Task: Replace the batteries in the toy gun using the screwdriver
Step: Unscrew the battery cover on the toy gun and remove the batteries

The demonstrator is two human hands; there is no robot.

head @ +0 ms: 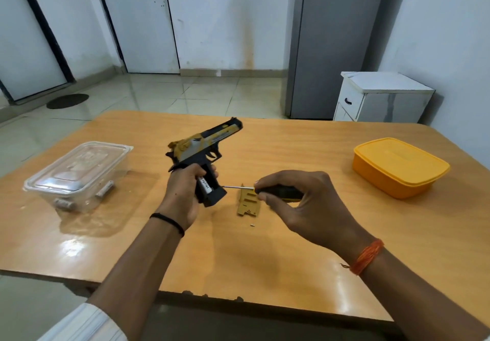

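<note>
**Battery bay open, screwdriver tip at grip**

Glossy orange-brown wooden counter (pixel 305 247) is carrying everything. Left hand (pixel 183 194) is gripping the black-and-yellow plastic toy gun (pixel 204 147) by its handle, above the counter, white-labelled battery (pixel 204 183) showing. Right hand (pixel 299 202) is holding the black-and-yellow-handled screwdriver (pixel 275 191), its tip touching the handle. Flat yellow plastic cover (pixel 248 204) is lying just beneath the shaft.

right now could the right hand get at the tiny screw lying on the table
Probably yes: the screw lies in the open on the table, just below the right hand, though that hand grips the screwdriver.
</note>
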